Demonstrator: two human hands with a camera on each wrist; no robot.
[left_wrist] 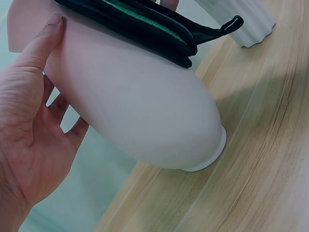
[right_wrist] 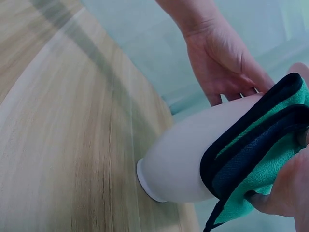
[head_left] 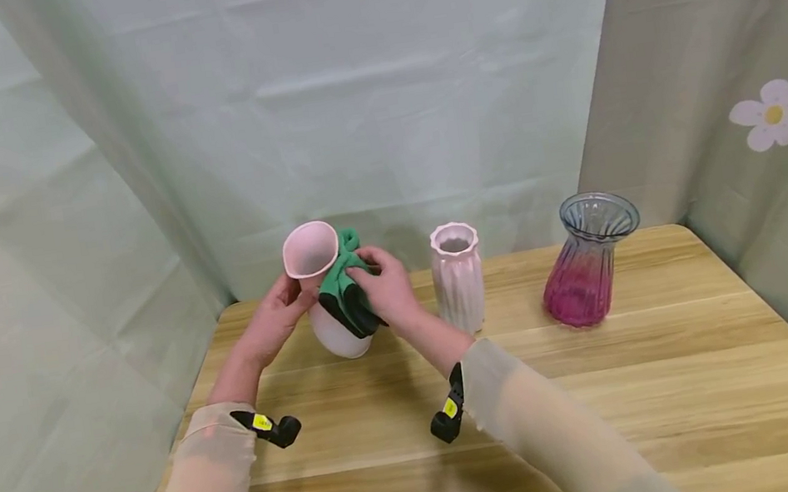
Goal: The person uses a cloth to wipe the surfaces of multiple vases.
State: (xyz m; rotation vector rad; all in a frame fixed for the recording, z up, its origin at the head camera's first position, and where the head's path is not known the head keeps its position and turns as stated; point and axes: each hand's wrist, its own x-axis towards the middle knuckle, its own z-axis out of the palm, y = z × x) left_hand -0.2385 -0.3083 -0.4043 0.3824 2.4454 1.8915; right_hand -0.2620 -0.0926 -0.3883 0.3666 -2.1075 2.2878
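A smooth vase (head_left: 340, 336), pale pink at the neck and white below, stands on the table at the left in the head view. My left hand (head_left: 279, 316) grips its neck from the left, the thumb (left_wrist: 50, 30) along the near side and the fingers behind. My right hand (head_left: 386, 287) holds a folded green cloth (head_left: 342, 277) with dark edging against the vase's right side. In the right wrist view the cloth (right_wrist: 260, 154) lies over the vase's upper body, and the base (right_wrist: 149, 181) meets the wood.
A white ribbed vase (head_left: 459, 283) stands just right of my right hand. Farther right is a glass vase (head_left: 580, 279), blue at the flared rim and magenta below. The wooden table (head_left: 612, 400) backs onto a pale curtain (head_left: 381, 96).
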